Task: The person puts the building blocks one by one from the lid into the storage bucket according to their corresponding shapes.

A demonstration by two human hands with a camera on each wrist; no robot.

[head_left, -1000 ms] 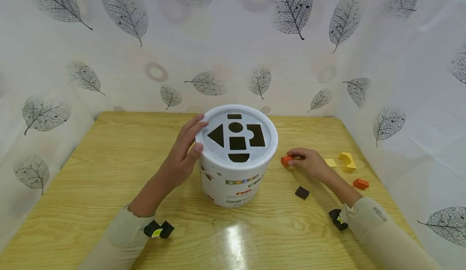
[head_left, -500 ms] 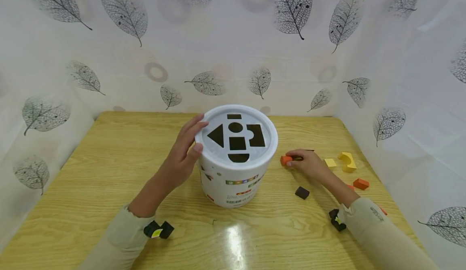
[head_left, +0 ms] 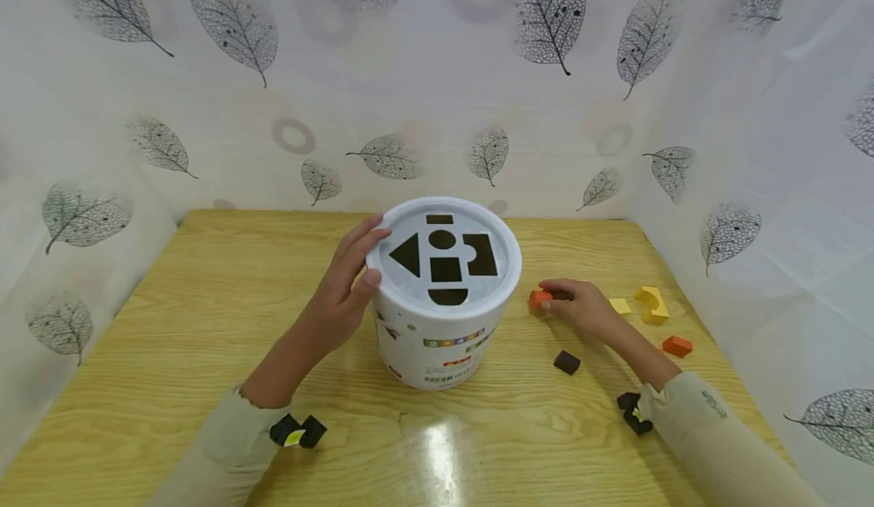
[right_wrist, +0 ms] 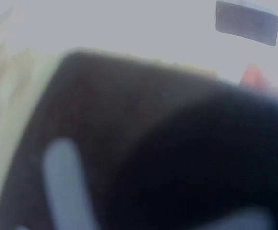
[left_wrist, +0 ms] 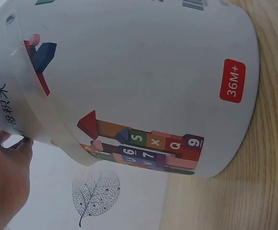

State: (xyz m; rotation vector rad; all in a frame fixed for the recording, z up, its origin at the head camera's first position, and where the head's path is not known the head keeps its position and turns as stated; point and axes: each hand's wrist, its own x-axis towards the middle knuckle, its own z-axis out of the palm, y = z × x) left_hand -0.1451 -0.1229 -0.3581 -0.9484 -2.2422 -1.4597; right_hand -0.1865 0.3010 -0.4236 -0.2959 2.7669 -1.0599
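A white shape-sorter bucket (head_left: pixel 406 340) stands at mid-table in the head view, its lid (head_left: pixel 460 222) cut with a triangle, a circle, a square and other openings. My left hand (head_left: pixel 341 287) holds its left side, thumb and fingertips over the lid's rim; the left wrist view shows the printed bucket wall (left_wrist: pixel 148 62). To the right of the bucket, my right hand (head_left: pixel 580 306) pinches a small orange block (head_left: pixel 539 300) between thumb and fingers. A blurred dark shape with pale marks (right_wrist: pixel 67 177) fills most of the right wrist view, so the pinch is hidden there.
A dark brown block (head_left: pixel 567 362) lies in front of my right hand. Beyond that wrist lie a yellow square block (head_left: pixel 620 306), a yellow arch block (head_left: pixel 652 305) and an orange block (head_left: pixel 677 346). A leaf-print cloth (head_left: pixel 437 97) surrounds the table (head_left: pixel 225 294).
My right hand and the orange block have shifted slightly, first a little left and then back right. The left hand and the bucket have stayed in place.
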